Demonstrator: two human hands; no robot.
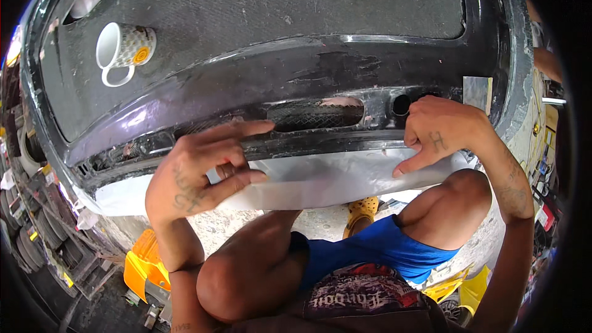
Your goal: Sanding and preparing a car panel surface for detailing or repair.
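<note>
A large scuffed black vehicle panel point(382, 65) lies before the bare knees point(225, 283); along its near edge the left hand point(191, 176) is half open, gripping nothing visible; the right hand point(447, 126) curls by a round hole point(401, 105), any grip hidden; a patterned white ceramic-looking mug point(137, 46) sits toward the far left corner, presumably clear of knocks; only white shows inside.

Apparent lettering point(348, 299) marks shirt point(382, 285), left hand point(194, 172), right hand point(441, 129).

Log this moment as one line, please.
left hand: thumb, forefinger apart; right hand: beside round hole; patterned mug: on dark textured surface; black panel: scuffed
</note>
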